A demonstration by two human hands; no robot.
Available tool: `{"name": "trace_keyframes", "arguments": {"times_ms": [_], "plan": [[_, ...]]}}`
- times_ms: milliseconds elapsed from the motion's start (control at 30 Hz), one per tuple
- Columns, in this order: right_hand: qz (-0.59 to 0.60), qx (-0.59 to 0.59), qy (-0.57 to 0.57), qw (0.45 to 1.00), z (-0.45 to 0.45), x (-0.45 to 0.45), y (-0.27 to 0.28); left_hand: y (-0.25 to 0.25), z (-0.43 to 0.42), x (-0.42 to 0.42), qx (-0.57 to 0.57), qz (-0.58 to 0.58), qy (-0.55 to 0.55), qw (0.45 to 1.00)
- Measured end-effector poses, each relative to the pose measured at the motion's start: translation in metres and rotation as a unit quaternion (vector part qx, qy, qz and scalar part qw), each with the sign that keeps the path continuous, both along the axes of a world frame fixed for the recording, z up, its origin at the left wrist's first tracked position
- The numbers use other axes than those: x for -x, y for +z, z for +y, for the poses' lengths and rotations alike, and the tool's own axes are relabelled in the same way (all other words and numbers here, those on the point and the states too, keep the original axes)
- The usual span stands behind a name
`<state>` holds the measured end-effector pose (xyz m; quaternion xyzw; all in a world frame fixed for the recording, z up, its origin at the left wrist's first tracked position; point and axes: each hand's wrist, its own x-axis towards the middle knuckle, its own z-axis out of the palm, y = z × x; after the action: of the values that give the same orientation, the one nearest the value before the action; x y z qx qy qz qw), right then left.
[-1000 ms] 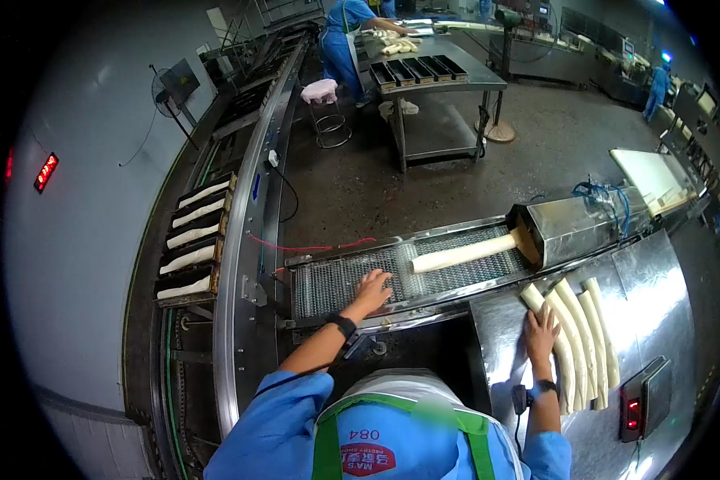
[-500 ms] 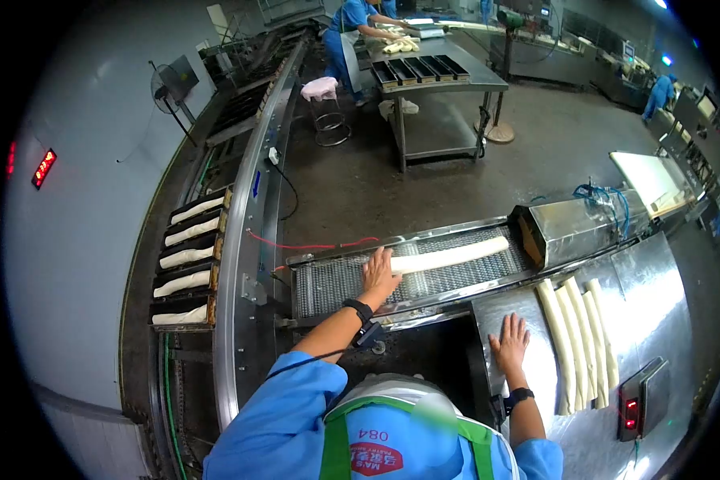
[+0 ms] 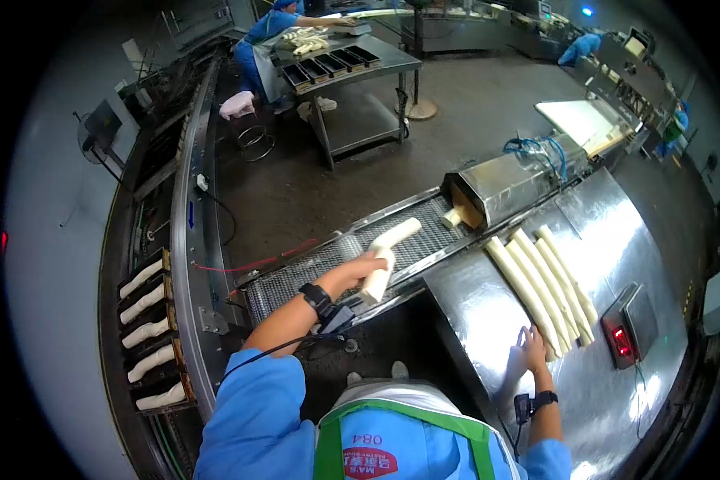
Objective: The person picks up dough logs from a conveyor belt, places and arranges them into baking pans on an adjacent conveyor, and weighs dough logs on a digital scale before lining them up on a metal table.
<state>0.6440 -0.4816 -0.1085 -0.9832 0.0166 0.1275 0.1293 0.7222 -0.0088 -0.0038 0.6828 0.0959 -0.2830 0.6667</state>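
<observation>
My left hand [image 3: 362,268] is closed around a folded, pale dough strip [image 3: 396,234] over the mesh conveyor belt [image 3: 320,268]. One end of that strip bends down toward me past my fingers. On the steel table, my right hand [image 3: 535,350] rests open beside the near ends of several long dough strips [image 3: 528,288] lying side by side, its fingers against the closest one. The end of another dough strip [image 3: 453,218] shows at the mouth of the metal machine housing [image 3: 514,180].
Left of the belt runs a rail line with black tins [image 3: 148,308] holding dough. A scale [image 3: 628,324] with red digits sits on the steel table [image 3: 476,320]. Beyond, a person in blue [image 3: 268,36] works at another table [image 3: 376,88] with black tins.
My left hand has gone from resting at the strip's end to gripping it, and the strip is bent. My right hand has reached the strips on the table. The view has turned right.
</observation>
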Motion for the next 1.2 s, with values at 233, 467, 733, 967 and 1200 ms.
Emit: {"name": "trace_keyframes", "arguments": {"times_ms": [233, 467, 733, 967, 1200], "plan": [[0.046, -0.42, -0.088, 0.902, 0.005, -0.032, 0.072, 0.013, -0.176, 0.009, 0.064, -0.185, -0.318, 0.928], [-0.073, 0.022, 0.045, 0.996, 0.044, -0.029, 0.036, -0.032, -0.185, 0.011, -0.159, -0.296, -0.448, 0.828], [-0.274, 0.145, 0.021, 0.951, 0.015, -0.026, 0.008, -0.07, -0.074, -0.005, -0.327, -0.357, -0.181, 0.856], [-0.237, 0.101, 0.069, 0.964, 0.02, -0.053, 0.022, -0.092, -0.016, 0.025, -0.453, -0.322, -0.014, 0.831], [-0.27, 0.131, 0.08, 0.951, 0.04, -0.081, 0.022, -0.096, -0.002, 0.02, -0.451, -0.285, 0.051, 0.844]]}}
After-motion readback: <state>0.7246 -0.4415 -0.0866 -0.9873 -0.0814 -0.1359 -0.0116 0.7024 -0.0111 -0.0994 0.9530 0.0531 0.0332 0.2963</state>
